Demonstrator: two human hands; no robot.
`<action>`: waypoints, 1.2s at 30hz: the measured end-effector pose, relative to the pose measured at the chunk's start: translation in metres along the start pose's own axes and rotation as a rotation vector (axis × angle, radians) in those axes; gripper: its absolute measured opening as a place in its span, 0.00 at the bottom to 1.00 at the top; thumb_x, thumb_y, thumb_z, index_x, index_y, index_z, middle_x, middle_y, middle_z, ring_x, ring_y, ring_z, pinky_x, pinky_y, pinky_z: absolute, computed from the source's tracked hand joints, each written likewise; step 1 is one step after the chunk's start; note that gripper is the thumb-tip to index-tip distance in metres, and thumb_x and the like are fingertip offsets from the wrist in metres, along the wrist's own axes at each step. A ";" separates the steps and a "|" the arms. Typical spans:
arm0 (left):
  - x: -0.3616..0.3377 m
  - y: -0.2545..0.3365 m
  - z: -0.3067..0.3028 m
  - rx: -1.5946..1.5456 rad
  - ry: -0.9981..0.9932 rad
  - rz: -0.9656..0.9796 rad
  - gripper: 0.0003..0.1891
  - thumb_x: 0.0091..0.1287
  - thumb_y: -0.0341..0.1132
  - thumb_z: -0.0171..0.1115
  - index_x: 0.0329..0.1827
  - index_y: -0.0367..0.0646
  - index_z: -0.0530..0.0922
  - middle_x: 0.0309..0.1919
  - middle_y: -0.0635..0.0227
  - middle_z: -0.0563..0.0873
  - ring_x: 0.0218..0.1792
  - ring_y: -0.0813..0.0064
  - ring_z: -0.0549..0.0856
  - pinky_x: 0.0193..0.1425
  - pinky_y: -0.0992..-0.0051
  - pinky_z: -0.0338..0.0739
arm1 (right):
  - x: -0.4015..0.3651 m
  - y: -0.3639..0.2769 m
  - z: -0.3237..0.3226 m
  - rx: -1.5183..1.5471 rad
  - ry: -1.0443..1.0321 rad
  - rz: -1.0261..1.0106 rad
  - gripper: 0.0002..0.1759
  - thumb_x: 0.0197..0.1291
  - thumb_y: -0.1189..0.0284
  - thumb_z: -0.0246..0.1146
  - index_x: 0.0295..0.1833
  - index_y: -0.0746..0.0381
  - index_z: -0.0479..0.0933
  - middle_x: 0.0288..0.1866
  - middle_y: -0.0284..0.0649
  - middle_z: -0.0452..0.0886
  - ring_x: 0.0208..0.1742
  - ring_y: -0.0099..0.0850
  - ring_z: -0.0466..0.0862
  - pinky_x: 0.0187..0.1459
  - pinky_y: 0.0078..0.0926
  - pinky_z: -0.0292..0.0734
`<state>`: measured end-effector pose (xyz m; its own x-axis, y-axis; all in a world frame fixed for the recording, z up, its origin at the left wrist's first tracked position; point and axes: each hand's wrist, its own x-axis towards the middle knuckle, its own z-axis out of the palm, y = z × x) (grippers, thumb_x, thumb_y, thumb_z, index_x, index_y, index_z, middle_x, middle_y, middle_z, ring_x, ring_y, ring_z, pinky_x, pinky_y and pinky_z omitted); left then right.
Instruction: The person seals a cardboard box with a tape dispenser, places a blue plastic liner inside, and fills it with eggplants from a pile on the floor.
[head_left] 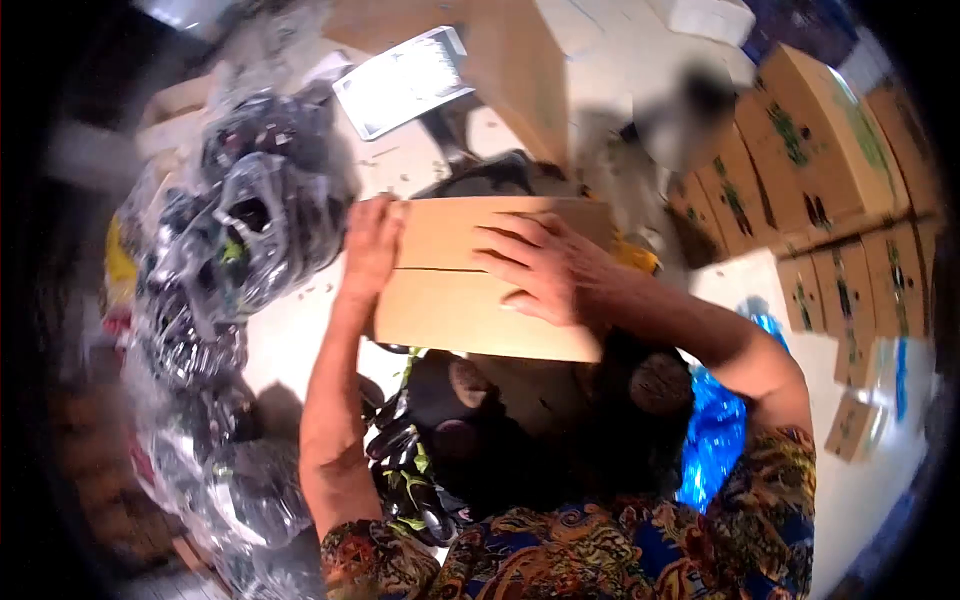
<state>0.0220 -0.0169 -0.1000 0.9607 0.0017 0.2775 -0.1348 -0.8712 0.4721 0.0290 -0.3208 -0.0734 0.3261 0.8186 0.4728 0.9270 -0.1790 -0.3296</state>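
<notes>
A cardboard box (440, 305) sits right in front of me with its top flaps folded flat, a narrow seam running between them. My left hand (372, 250) lies along the box's left edge, fingers stretched out and touching it. My right hand (550, 268) rests on the top toward the right, its fingers spread over the flaps. Just beyond the box stands a scale with a bright, washed-out display (402, 82) on a dark post. Dark eggplants (405, 465) with green stems lie below the box, beside my left forearm.
Clear plastic bags (265, 225) of dark produce pile up along the left. Stacked cardboard boxes (825, 150) stand at the right. A taller cardboard carton (515, 70) is behind the scale. Blue plastic (715, 430) lies near my right elbow. A dark shape at upper right is blurred.
</notes>
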 end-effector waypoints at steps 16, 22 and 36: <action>0.005 -0.003 -0.010 -0.138 0.001 -0.218 0.22 0.76 0.48 0.45 0.58 0.37 0.74 0.50 0.57 0.81 0.54 0.66 0.79 0.61 0.72 0.68 | -0.294 0.115 0.068 -0.127 0.000 1.139 0.26 0.55 0.62 0.65 0.56 0.66 0.73 0.52 0.54 0.79 0.56 0.48 0.77 0.59 0.43 0.71; 0.006 0.022 -0.006 -0.103 0.010 -0.356 0.25 0.74 0.49 0.49 0.61 0.36 0.72 0.55 0.55 0.79 0.55 0.66 0.77 0.63 0.71 0.68 | -0.263 0.129 0.105 -0.205 -0.201 0.989 0.36 0.48 0.61 0.72 0.61 0.64 0.69 0.63 0.50 0.72 0.63 0.49 0.72 0.63 0.43 0.69; 0.012 0.033 -0.017 0.096 -0.109 -0.126 0.26 0.71 0.50 0.50 0.63 0.37 0.72 0.58 0.50 0.75 0.60 0.52 0.75 0.65 0.63 0.67 | -0.201 0.126 0.098 0.349 -0.246 1.601 0.33 0.49 0.64 0.72 0.59 0.63 0.68 0.50 0.48 0.79 0.49 0.41 0.81 0.46 0.34 0.77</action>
<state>0.0247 -0.0370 -0.0668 0.9899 0.0655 0.1261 0.0075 -0.9104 0.4138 0.0620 -0.4543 -0.2903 0.7803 0.0041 -0.6254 -0.3926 -0.7751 -0.4950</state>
